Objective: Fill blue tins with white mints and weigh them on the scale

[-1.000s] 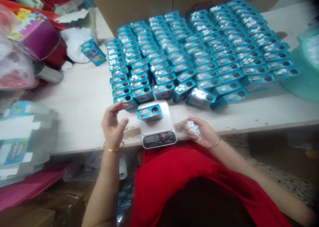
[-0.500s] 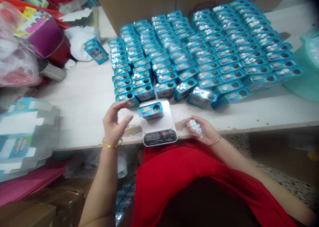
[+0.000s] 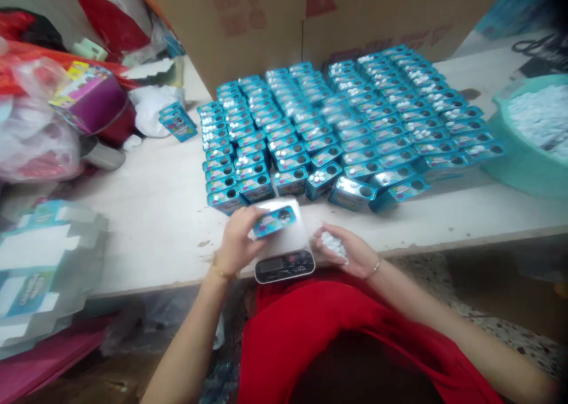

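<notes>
My left hand (image 3: 240, 242) is closed on the left end of a blue tin (image 3: 276, 220) with a round hole in its top. The tin is over the white plate of a digital scale (image 3: 284, 265); whether it still touches the plate I cannot tell. Cupped to the right of the scale, my right hand (image 3: 350, 251) holds a heap of small white mints (image 3: 332, 245). Behind the scale stand rows of similar blue tins (image 3: 290, 181), many with white pieces on their tops.
A mint-green basin (image 3: 510, 161) full of white pieces stands at the right. Flattened printed cartons (image 3: 39, 262) lie at the left, with a metal cup (image 3: 104, 154) and two tins (image 3: 177, 123) farther back. A large cardboard box (image 3: 266, 25) stands behind the rows.
My left hand has moved right and closed on the tin at the scale, which now sits slightly turned. My right hand still holds the mints. The camera view has tilted upward.
</notes>
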A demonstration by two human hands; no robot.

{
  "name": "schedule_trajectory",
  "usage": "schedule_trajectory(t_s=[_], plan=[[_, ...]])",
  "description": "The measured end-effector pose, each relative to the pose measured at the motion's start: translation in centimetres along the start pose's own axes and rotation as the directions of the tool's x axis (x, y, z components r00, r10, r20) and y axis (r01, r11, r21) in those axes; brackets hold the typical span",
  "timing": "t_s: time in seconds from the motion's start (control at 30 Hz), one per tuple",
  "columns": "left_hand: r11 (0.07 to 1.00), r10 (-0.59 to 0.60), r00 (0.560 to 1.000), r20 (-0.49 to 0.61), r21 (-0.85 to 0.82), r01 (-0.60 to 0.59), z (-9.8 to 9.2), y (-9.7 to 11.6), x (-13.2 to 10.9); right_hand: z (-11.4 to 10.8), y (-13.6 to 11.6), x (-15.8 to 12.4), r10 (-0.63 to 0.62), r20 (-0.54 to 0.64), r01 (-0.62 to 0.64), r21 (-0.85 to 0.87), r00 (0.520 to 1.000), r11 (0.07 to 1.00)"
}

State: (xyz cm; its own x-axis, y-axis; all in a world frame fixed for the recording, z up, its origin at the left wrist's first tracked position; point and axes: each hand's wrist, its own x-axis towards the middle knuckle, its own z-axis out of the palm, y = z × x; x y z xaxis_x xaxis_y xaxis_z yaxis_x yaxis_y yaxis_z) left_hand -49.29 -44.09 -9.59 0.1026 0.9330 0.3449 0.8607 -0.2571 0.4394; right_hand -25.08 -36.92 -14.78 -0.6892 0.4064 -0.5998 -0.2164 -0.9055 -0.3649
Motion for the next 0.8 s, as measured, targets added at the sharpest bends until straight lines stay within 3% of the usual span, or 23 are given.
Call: schedule_trajectory(t_s=[0.1, 0.2, 0.3, 0.47, 0.63, 0.8], plan=[[0.944, 0.193, 0.980, 0.047, 0.265, -0.198, -0.5, 1.5, 0.5, 2.6, -0.2, 0.3, -0.009, 0.073, 0.009, -0.003, 0.997, 1.000], [0.887, 0.237, 0.970, 0.056, 0.395, -0.240, -0.5, 1.8, 0.6, 4.3, -0.3, 1.1, -0.011, 0.028, 0.012, -0.016, 1.000, 1.000], [0.884, 0.213, 0.976, 0.047, 0.416, -0.213, -0.4, 1.6, 0.2, 4.8, -0.1, 1.8, 0.022, 0.006, -0.022, -0.009, 1.000, 1.000], [0.864, 0.279, 0.960, -0.029, 0.444, -0.237, -0.9, 2.1, -0.4, 5.2, 0.3, 1.9, 0.023, 0.047, -0.022, -0.014, 0.999, 1.000], [0.875, 0.253, 0.968, -0.003, 0.427, -0.227, -0.7, 2.2, -0.7, 5.5, 0.4, 2.0, 0.080, 0.015, -0.080, -0.011, 0.997, 0.997], [0.875, 0.282, 0.956, -0.084, 0.431, -0.220, -0.8, 2.4, -1.1, 5.9, 0.3, 1.7, 0.062, 0.053, -0.063, 0.007, 0.997, 0.998]])
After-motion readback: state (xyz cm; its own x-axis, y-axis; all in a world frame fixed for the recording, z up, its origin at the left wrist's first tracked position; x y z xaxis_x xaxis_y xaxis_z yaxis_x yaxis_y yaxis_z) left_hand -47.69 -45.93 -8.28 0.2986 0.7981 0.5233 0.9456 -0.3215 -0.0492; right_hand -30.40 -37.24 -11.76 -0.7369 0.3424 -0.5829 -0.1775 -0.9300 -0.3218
